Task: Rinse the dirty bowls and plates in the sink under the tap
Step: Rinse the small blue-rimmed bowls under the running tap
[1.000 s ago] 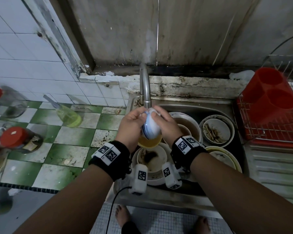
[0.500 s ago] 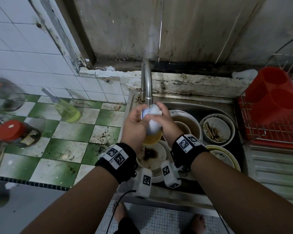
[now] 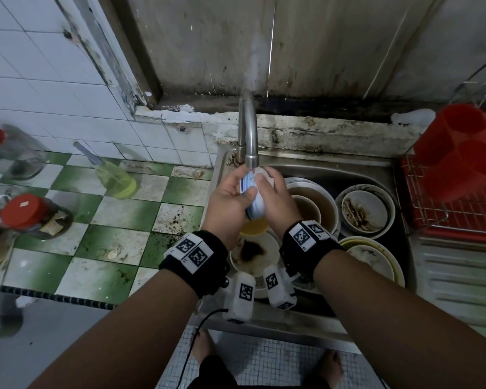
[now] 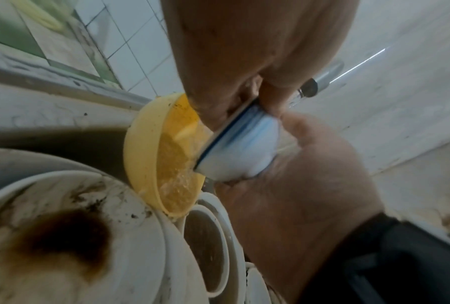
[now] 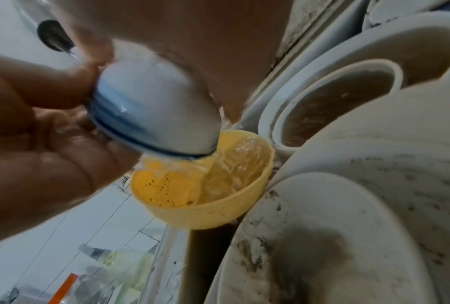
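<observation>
On the green-checked counter (image 3: 115, 242) at left stand red-lidded jars (image 3: 26, 217), labels unreadable, and a bottle (image 3: 114, 179) of yellow liquid. Over the sink (image 3: 334, 169), the left hand (image 3: 227, 203) and right hand (image 3: 275, 203) are together, both clasping a small blue-rimmed bowl (image 3: 253, 199) tipped on edge just under the tap (image 3: 249, 130). Water runs off it into a yellow bowl (image 5: 206, 214) below. Dirty white bowls (image 3: 365, 211) fill the sink. A red rack (image 3: 458, 192) sits right.

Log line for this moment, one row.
step: rinsing | left hand + right hand: hold blue-rimmed bowl tilted under tap | runoff: into yellow bowl | sink: dirty dishes remain
</observation>
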